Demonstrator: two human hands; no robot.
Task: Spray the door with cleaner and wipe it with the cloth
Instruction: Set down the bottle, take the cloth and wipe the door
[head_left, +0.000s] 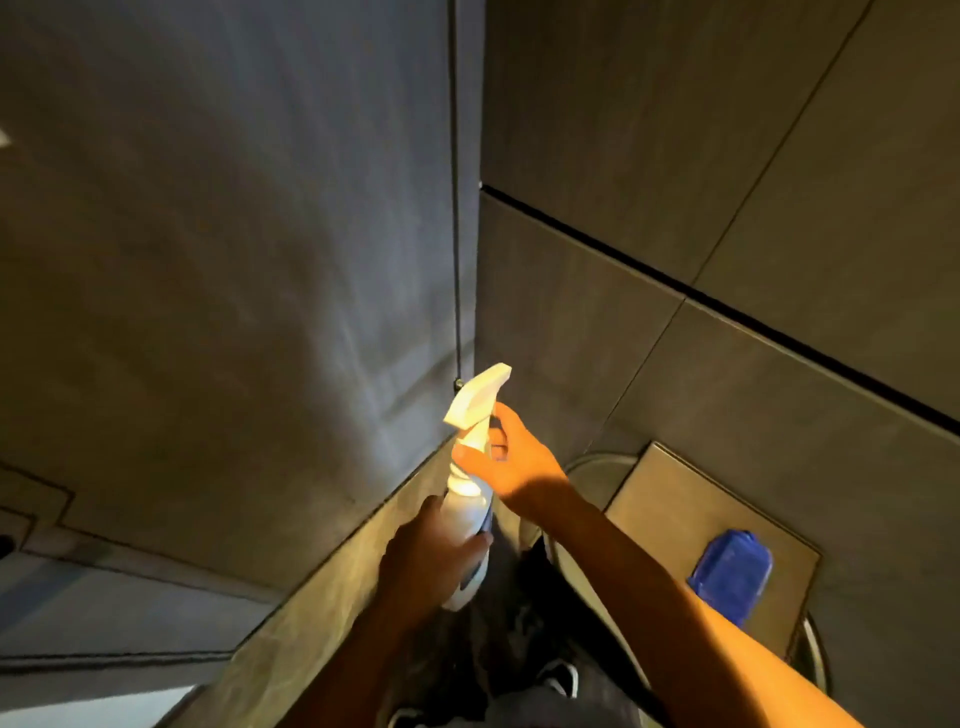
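A white spray bottle (470, 499) with a white trigger head stands upright in front of me. My left hand (431, 556) wraps around its body from below. My right hand (514, 462) grips the neck, with a finger at the trigger. The nozzle points toward the tall grey door (234, 260) that fills the left of the view. Faint streaks show on the door surface near its right edge. A blue object, possibly the cloth (732, 571), lies on a beige square surface at the lower right.
A grey tiled wall (727, 182) rises on the right, meeting the door at a narrow dark gap. The beige square surface (670, 499) rests on a round metal-rimmed stand. A stone ledge runs along the door's foot. My shoes show at the bottom.
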